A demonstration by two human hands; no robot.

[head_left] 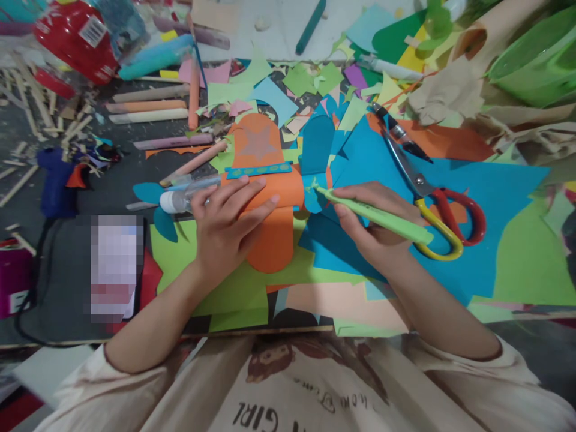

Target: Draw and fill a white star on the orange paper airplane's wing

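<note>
My left hand (227, 225) lies flat with fingers stretched out on an orange paper craft shape (270, 198) that has wing-like flaps, a grey star and a blue strip across it. My right hand (366, 225) is closed around a light green stick-like tool (373, 215), whose tip touches a small blue paper piece (315, 195) at the orange shape's right end. A white glue bottle (180, 200) lies just left of my left hand.
Red and yellow scissors (432, 207) lie on a large blue paper sheet (486, 198) to the right. Coloured paper scraps, rolled paper tubes (148, 107), a blue glue gun (54, 183) and wooden sticks crowd the tabletop. A blurred card lies at the left.
</note>
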